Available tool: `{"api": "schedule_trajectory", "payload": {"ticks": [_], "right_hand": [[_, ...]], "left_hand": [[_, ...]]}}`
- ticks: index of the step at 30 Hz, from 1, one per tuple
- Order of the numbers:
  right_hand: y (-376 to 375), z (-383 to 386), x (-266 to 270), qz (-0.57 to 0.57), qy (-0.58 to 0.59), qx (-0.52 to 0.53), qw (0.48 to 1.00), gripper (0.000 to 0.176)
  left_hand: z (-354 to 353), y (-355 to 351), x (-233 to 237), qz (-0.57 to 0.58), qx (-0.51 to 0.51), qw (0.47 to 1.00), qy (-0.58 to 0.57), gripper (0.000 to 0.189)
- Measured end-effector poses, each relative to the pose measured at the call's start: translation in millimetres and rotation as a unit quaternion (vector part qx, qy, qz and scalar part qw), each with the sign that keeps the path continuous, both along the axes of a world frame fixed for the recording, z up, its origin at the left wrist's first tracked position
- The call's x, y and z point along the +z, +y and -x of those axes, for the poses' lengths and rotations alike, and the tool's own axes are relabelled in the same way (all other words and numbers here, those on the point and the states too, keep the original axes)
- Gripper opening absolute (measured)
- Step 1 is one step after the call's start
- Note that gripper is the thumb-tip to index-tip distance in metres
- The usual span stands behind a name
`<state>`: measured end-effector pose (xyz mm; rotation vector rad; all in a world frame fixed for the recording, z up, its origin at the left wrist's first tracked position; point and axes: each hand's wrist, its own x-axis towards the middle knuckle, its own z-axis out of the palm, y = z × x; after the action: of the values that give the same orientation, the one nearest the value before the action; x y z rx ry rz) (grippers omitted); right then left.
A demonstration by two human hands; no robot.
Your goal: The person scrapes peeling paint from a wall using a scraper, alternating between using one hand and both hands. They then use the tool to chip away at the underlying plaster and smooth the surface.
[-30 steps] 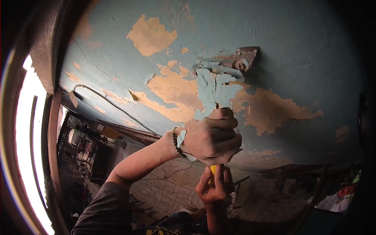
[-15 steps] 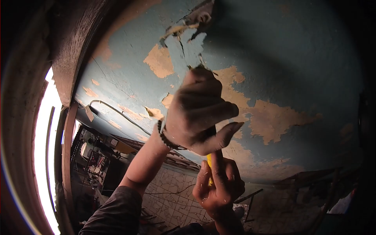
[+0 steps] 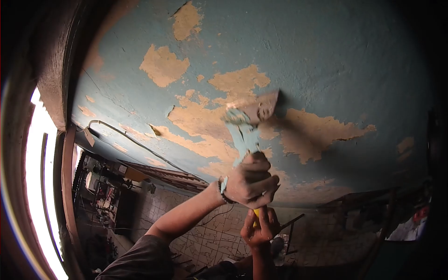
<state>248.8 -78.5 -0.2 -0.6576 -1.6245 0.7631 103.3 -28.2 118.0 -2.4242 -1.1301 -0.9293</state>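
Observation:
A paint scraper (image 3: 264,108) with a wide, flat metal blade lies against the wall at a patch of bare plaster. Pale blue paint pieces (image 3: 245,140) cover the tool below its blade. My left hand (image 3: 251,182), with a dark beaded bracelet at the wrist, is wrapped around the upper part of the handle. A small pale blue flake clings near that bracelet. Below it, my right hand (image 3: 260,227) grips the lower end, where a bit of yellow handle (image 3: 256,214) shows. White specks dot the right fingers.
Blue paint on the wall (image 3: 326,60) is broken by several bare tan patches (image 3: 312,135). A cable (image 3: 135,140) runs along the wall at left. Beside a bright opening (image 3: 39,177) stands a wooden frame (image 3: 69,177). Tiled floor (image 3: 205,238) and cluttered shelving (image 3: 105,191) lie below.
The scraper and both hands have moved down in the view, away from the top edge. More of the blade and the wall now shows. The camera view has shifted.

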Motion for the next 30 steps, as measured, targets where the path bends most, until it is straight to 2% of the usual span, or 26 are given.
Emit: {"api": "schedule_trajectory", "payload": {"ticks": [4, 7, 11, 16, 23, 27, 30], "right_hand": [[10.6, -1.6, 59.6, -0.007, 0.029, 0.027, 0.999, 0.035], [5.5, -4.6, 75.8, 0.007, 0.047, 0.039, 0.998, 0.039], [-9.4, -6.7, 59.8, 0.015, 0.015, 0.008, 1.0, 0.039], [-15.1, -17.9, 90.2, 0.049, -0.022, 0.075, 0.996, 0.037], [-18.4, -13.1, 63.4, 0.018, -0.039, 0.013, 0.999, 0.035], [-20.6, -16.0, 66.2, 0.03, -0.056, 0.013, 0.998, 0.037], [-17.3, -16.9, 57.6, 0.026, -0.063, 0.011, 0.998, 0.038]], "left_hand": [[-3.0, 8.1, 63.1, -0.049, 0.032, 0.998, -0.001, 0.014], [-8.9, 3.7, 78.8, -0.033, 0.049, 0.998, -0.001, 0.015], [-9.2, -0.9, 49.9, -0.014, 0.025, 0.999, -0.03, 0.018], [-8.4, 0.3, 67.2, -0.008, 0.003, 0.998, -0.056, 0.019], [-10.5, 3.7, 40.2, -0.043, -0.026, 0.994, -0.097, 0.018], [-6.1, 6.6, 45.5, -0.02, -0.065, 0.992, -0.107, 0.01], [-2.7, 9.9, 36.2, -0.042, -0.072, 0.991, -0.102, 0.019]]}}
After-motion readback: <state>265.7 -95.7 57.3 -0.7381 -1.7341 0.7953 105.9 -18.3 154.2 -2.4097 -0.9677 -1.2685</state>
